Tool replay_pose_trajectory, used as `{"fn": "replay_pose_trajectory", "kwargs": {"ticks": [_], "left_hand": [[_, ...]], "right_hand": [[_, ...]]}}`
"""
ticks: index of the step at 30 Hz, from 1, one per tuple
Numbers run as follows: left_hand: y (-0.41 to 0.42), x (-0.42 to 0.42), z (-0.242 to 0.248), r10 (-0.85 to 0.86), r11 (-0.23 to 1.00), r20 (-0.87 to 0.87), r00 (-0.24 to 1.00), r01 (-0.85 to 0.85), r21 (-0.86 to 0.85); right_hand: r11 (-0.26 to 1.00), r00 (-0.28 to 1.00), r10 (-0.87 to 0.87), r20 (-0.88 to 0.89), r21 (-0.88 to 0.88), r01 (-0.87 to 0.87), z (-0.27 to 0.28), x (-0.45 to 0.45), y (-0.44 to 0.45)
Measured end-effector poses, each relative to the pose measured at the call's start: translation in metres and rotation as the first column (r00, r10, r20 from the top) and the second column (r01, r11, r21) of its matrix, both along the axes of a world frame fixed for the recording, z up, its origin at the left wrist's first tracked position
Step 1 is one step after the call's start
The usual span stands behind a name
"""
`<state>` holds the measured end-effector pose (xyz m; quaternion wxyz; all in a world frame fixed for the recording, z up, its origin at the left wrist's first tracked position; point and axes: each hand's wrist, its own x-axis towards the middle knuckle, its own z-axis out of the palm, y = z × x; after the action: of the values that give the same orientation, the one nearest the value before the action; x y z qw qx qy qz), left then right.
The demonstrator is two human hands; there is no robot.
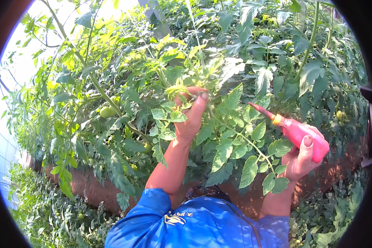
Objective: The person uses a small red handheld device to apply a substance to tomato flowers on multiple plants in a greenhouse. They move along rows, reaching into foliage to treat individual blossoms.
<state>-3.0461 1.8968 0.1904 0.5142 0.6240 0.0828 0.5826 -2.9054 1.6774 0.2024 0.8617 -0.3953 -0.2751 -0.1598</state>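
My left hand (pixel 190 111) reaches up among the leaves of a tomato plant (pixel 224 152). Its thumb and forefinger pinch a thin stem or flower stalk near the plant's upper part; the exact piece is too small to tell. In my right hand (pixel 303 158) is a pink plastic squeeze bottle (pixel 300 136), tilted with its long narrow nozzle (pixel 260 110) pointing up and to the left. An orange-yellow collar joins nozzle and bottle. The nozzle's tip is apart from my left hand, to its right. A long compound leaf (pixel 248 139) stretches between the two hands.
Green tomatoes (pixel 105 112) hang at the left beside a thick slanting stem (pixel 96 82). A pale support string (pixel 196 34) runs down to the plant near my left hand. Dense foliage fills the back. Reddish soil (pixel 96 189) and low plants (pixel 62 214) lie below.
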Motion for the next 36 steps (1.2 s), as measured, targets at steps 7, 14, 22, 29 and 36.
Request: {"fn": "replay_pose_trajectory", "kwargs": {"ticks": [7, 14, 22, 29, 36], "left_hand": [[0.0, 0.002, 0.014, 0.045, 0.998, -0.227, 0.973, -0.056, -0.043], [0.002, 0.007, 0.02, -0.025, 0.998, -0.362, 0.932, 0.004, -0.059], [0.005, -0.009, 0.028, 0.201, 0.92, -0.18, 0.963, -0.122, 0.373], [-0.027, -0.137, 0.001, 0.26, 0.827, -0.113, 0.959, -0.161, 0.538], [0.002, -0.318, -0.086, -0.128, 0.926, -0.418, 0.899, 0.259, 0.274]], "right_hand": [[0.995, 0.994, 0.098, -0.05, -0.027, -0.1, 0.001, -0.003, -0.018], [0.998, 0.992, 0.044, -0.12, 0.044, -0.039, -0.011, 0.002, -0.031], [0.968, 0.982, 0.165, -0.093, 0.206, -0.143, -0.015, 0.01, -0.051], [0.869, 0.898, 0.42, 0.132, 0.226, -0.44, -0.006, -0.047, -0.025], [0.841, 0.862, 0.501, -0.079, 0.276, -0.464, -0.017, -0.189, 0.061]]}}
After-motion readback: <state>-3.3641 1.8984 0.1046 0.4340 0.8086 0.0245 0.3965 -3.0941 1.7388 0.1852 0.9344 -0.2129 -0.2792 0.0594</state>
